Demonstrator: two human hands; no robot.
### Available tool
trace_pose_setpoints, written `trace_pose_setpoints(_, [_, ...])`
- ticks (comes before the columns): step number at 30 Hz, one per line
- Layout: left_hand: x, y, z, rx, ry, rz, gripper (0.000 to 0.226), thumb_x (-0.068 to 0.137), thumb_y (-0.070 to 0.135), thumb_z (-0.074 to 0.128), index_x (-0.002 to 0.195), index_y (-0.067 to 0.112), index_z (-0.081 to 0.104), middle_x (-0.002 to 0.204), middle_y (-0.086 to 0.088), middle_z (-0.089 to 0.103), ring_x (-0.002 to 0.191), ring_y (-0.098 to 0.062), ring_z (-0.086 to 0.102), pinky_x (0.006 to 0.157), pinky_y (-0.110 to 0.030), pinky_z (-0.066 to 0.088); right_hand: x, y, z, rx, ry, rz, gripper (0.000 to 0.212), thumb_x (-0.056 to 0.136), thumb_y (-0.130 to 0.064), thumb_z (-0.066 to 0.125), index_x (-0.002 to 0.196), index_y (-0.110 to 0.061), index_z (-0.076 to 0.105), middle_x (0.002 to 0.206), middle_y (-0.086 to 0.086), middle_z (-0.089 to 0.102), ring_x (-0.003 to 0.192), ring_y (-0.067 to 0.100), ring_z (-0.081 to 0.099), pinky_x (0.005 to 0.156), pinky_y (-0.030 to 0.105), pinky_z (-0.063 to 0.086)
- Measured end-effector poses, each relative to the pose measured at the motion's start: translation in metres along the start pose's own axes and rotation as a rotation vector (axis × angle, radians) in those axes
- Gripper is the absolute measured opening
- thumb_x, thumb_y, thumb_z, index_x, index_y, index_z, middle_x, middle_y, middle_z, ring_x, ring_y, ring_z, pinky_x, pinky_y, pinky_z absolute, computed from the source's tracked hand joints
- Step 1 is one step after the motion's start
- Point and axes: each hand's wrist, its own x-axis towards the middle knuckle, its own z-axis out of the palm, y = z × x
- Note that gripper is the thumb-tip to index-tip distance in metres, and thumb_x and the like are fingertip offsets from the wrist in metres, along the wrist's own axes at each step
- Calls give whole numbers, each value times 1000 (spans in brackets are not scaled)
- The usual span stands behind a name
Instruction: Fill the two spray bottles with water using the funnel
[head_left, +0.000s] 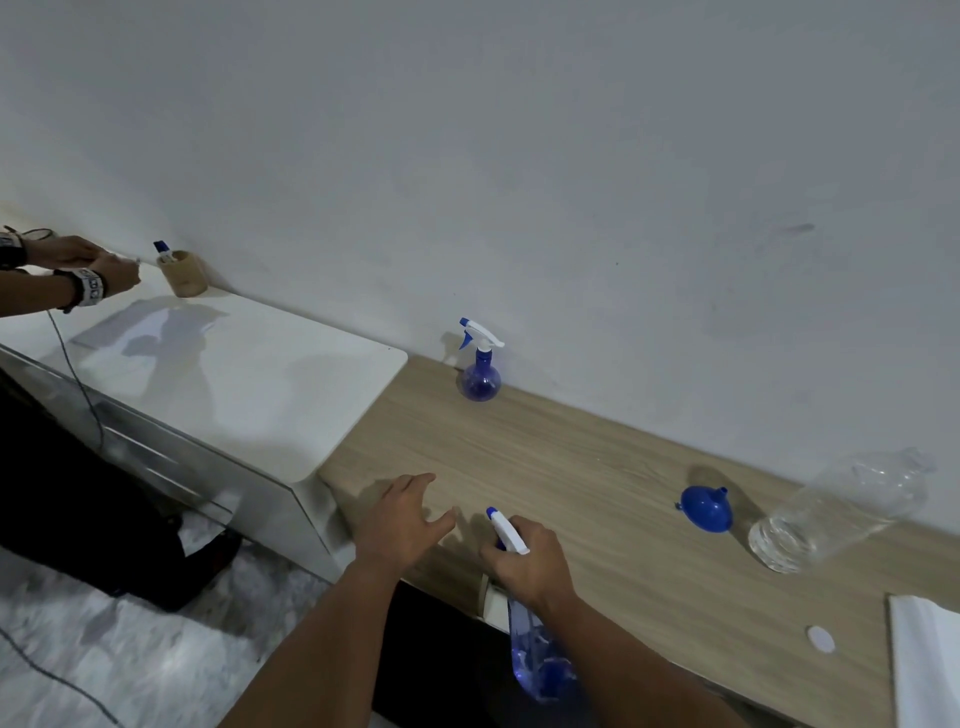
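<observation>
Blue plastic marks most of the task's things on the wooden counter (597, 467). The funnel (706, 509) lies on its side on the counter, spout toward the wall, and serves here as landmark. Just to the right of the funnel stands a clear water bottle (841, 509) with water in its lower part. Far to the left of the funnel and closer to the wall, one spray bottle (480, 364) stands upright with its white trigger head on. Nearer to the person than the funnel, the right hand (530, 566) has its grip closed around the neck of the second spray bottle (540, 654), whose blue body hangs below the counter's front edge. Left of it, the left hand (405, 525) hovers over the counter with fingers spread, holding nothing.
</observation>
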Motion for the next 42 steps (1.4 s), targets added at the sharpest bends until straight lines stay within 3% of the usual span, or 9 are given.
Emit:
trace_pose_setpoints(6, [5,-1,-2,1,16,4,75,80,67,62,143,29,50,140,5,55,127,-16,52,102,-34,46,4,-4,5,-42,-12,12,34,77,-42,72,67,-14,54,59,-1,55,52,13,48,56,31,38])
trace_pose_setpoints(13, [9,-4,-3,20,21,8,89,68,79,44,141,29,52,137,5,59,126,-17,53,103,-34,46,9,-10,6,-152,-65,74,39,74,-49,65,64,-16,46,61,0,50,54,16,45,57,33,35])
trace_pose_setpoints(17, [15,-4,-3,16,23,11,77,76,71,59,141,30,53,138,6,59,126,-15,53,101,-32,45,15,-13,7,-116,-9,102,41,74,-46,68,76,-7,57,64,1,55,56,17,49,58,33,37])
trace_pose_setpoints(22, [25,-4,0,12,5,19,71,80,62,66,142,29,52,138,5,58,126,-16,53,101,-30,43,29,-24,5,-79,-6,101,33,72,-46,68,70,-16,56,61,-3,56,54,15,50,57,31,38])
trace_pose_setpoints(27, [37,-4,3,-19,-62,25,67,85,55,67,144,28,50,143,5,54,121,-11,57,98,-24,41,53,-29,4,-143,-27,97,49,68,-60,55,66,-12,50,60,1,52,54,17,47,58,34,36])
trace_pose_setpoints(34, [72,6,28,-489,-296,-21,84,69,34,91,142,32,48,136,9,56,119,-11,57,99,-23,48,104,-54,-24,74,150,48,29,82,-30,77,82,-11,54,68,-6,57,61,10,52,60,27,41])
trace_pose_setpoints(37, [96,27,43,-483,-396,18,93,61,35,96,140,28,48,134,10,57,124,-8,53,107,-29,45,137,-74,-45,204,209,0,26,85,-11,82,77,-7,57,62,-8,53,56,5,48,54,17,40])
trace_pose_setpoints(41, [141,60,59,-446,-506,241,43,79,24,84,115,30,61,111,7,61,99,-1,63,90,-17,47,175,-97,-67,329,226,-75,15,88,-2,83,82,-5,70,58,-11,57,51,3,51,53,18,43])
trace_pose_setpoints(42, [152,68,63,-465,-502,206,44,79,23,83,115,29,59,106,11,59,91,1,60,83,-12,46,184,-100,-71,343,232,-87,13,87,-5,84,85,-2,72,61,-8,59,54,5,52,55,19,43])
